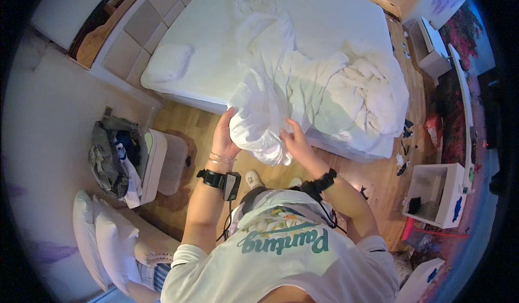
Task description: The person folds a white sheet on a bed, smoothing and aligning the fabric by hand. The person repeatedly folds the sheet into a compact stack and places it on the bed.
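Note:
A large white bed cover (263, 120), perhaps a duvet or its cover, is gathered in front of me at the bed's near side. My left hand (225, 138) grips its left edge, thumb on top and fingers hidden beneath the cloth. On the other side, my right hand (299, 142) pinches the cloth, with the index finger partly extended. Between my hands a bunched end hangs past the edge of the mattress (336, 2). The rest trails across the white sheet in loose folds, with a thick crumpled heap toward the right corner.
A small white pillow (168, 63) lies by the padded headboard (144, 23). At left, clothes are piled on a white cabinet (156, 165), beside stacked pillows (115, 242). Small items litter the wooden floor (344, 173) at right, near an open white drawer unit (434, 193).

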`<state>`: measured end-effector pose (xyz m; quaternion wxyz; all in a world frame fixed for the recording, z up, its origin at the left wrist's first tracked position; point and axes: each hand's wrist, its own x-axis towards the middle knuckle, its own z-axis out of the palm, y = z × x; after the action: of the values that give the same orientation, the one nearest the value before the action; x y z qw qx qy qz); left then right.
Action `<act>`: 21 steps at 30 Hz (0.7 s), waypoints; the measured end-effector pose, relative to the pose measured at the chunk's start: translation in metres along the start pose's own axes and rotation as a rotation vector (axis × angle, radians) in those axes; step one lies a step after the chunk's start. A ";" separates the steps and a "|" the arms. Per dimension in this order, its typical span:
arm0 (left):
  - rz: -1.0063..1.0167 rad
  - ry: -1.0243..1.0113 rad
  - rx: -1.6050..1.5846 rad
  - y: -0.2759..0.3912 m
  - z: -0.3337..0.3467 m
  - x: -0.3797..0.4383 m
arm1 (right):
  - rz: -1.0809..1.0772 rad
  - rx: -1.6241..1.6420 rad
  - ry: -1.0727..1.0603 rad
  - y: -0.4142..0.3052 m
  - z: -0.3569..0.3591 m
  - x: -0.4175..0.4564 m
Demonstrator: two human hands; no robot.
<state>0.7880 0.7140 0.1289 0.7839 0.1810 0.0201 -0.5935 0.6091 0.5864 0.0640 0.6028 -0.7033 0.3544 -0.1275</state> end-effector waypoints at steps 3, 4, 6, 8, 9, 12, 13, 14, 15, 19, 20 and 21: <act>-0.059 -0.028 0.081 -0.011 0.022 -0.001 | -0.100 0.467 -0.132 0.031 0.017 0.033; -0.059 -0.016 0.130 -0.011 0.024 -0.004 | -0.113 0.530 -0.181 0.018 0.024 0.038; -0.040 0.019 0.167 -0.011 0.014 -0.006 | 0.153 0.671 -0.205 -0.004 0.029 0.038; -0.028 0.035 0.178 -0.006 0.008 -0.009 | 0.267 0.734 -0.250 -0.008 0.031 0.041; 0.007 0.066 0.193 -0.004 0.008 -0.009 | 0.247 0.723 -0.278 -0.007 0.030 0.043; 0.112 0.186 0.232 0.017 0.004 -0.017 | 0.055 0.488 -0.311 -0.006 0.019 0.042; 0.137 0.208 0.242 0.026 0.003 -0.018 | -0.031 0.370 -0.310 -0.014 0.011 0.038; 0.142 0.198 0.259 0.032 0.003 -0.020 | -0.016 0.323 -0.331 -0.024 0.004 0.036; 0.140 0.179 0.273 0.033 0.010 -0.019 | 0.009 0.358 -0.325 -0.035 -0.002 0.031; 0.009 0.154 0.266 0.001 0.031 -0.005 | 0.084 0.411 -0.264 -0.047 0.016 0.029; -0.028 0.086 0.234 -0.004 0.032 -0.002 | 0.095 0.399 -0.237 -0.042 0.020 0.031; -0.058 0.016 0.200 -0.005 0.031 -0.002 | 0.084 0.457 -0.246 -0.044 0.021 0.027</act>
<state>0.7773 0.7054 0.1568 0.7443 0.2627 -0.0277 -0.6134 0.6559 0.5860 0.0932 0.7894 -0.5438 0.2694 -0.0927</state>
